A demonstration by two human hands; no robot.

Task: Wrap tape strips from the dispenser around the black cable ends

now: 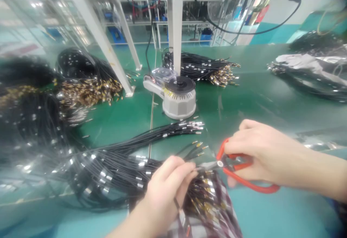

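My right hand [255, 151] is closed around the red handles of a pair of scissors [251, 185]. Their blades point left and reach the fingertips of my left hand [170, 184]. That hand pinches a thin black cable [176, 203], whose stripped end hangs below the palm. Beneath and around my left hand lies a thick bundle of black cables [121, 173] with silvery sleeves. Their brassy, stripped ends [207, 194] fan out below the scissor blades, over a checked cloth [227, 209]. What exactly sits between the blades is too blurred to tell.
A white round tape dispenser [179, 100] stands ahead of my hands on the green table [230, 108]. More cable bundles lie at the back [200, 66], the left [81, 72] and the right [311, 79]. White posts [177, 25] rise from the table.
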